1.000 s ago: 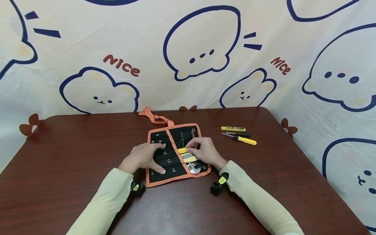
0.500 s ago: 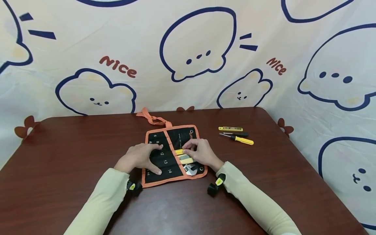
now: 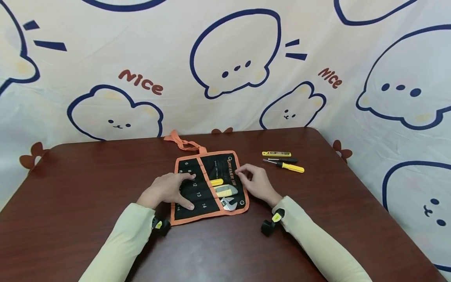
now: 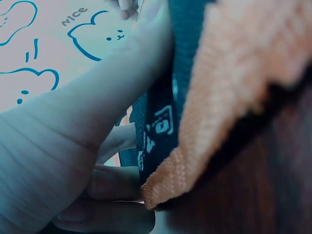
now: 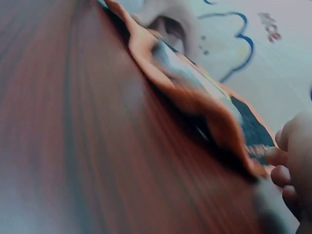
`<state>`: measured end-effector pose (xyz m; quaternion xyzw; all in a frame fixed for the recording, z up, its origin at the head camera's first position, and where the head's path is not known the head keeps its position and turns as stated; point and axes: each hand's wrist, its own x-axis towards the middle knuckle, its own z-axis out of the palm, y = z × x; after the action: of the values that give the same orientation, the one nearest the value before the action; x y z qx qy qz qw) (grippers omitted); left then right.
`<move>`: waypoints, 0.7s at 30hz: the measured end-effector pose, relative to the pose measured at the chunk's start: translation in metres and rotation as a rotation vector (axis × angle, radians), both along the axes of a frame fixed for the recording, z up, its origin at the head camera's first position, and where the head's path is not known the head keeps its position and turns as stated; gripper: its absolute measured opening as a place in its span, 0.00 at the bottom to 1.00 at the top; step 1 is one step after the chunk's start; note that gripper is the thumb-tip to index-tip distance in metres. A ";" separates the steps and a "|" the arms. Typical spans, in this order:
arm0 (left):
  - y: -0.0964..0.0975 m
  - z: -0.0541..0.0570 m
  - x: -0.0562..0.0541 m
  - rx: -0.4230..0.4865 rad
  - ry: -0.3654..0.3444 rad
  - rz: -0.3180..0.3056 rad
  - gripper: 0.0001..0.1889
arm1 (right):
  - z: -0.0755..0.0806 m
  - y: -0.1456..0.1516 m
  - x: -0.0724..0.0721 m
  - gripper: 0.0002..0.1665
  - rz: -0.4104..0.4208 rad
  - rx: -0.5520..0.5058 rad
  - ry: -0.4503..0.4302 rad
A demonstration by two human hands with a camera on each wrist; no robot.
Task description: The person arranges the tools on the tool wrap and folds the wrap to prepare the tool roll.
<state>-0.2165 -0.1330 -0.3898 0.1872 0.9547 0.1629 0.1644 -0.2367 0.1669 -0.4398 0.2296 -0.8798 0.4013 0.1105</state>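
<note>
A black tool pouch with orange edging (image 3: 202,211) lies opened out on the table. My left hand (image 3: 160,190) holds its left part, thumb and index finger spread on top; the left wrist view shows other fingers (image 4: 114,214) behind the cloth. The pouch's right pockets hold a yellow-handled tool (image 3: 217,182), a utility knife (image 3: 226,190) and an adjustable wrench (image 3: 229,203). By the right edge is my right hand (image 3: 258,182), fingers loosely bent, nothing seen in them. Whether its fingertips touch the edging, I cannot tell.
To the right of the pouch lie a flat yellow case (image 3: 276,154), a dark-handled screwdriver (image 3: 283,160) and a yellow-handled screwdriver (image 3: 292,168). An orange strap (image 3: 186,144) trails behind the pouch. A printed cloth (image 3: 239,109) hangs beyond the table's back edge.
My right hand has let go of the yellow-handled tool in the pocket and moved right, to the pouch's edge. The left hand stays on the pouch.
</note>
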 end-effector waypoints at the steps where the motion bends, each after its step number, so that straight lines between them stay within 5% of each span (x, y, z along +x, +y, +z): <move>1: 0.000 -0.001 0.000 0.002 -0.001 0.001 0.52 | -0.001 0.006 0.000 0.06 -0.028 0.008 0.002; 13: 0.000 -0.003 -0.001 0.031 -0.020 0.000 0.52 | -0.003 0.085 0.005 0.06 -0.329 0.073 0.232; 21: -0.002 -0.004 -0.003 0.044 -0.008 -0.005 0.52 | -0.002 0.123 0.005 0.19 -0.478 0.175 0.125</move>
<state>-0.2199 -0.1351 -0.3935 0.1923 0.9497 0.1843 0.1645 -0.2320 0.2899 -0.4419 0.0481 -0.9319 0.2710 0.2361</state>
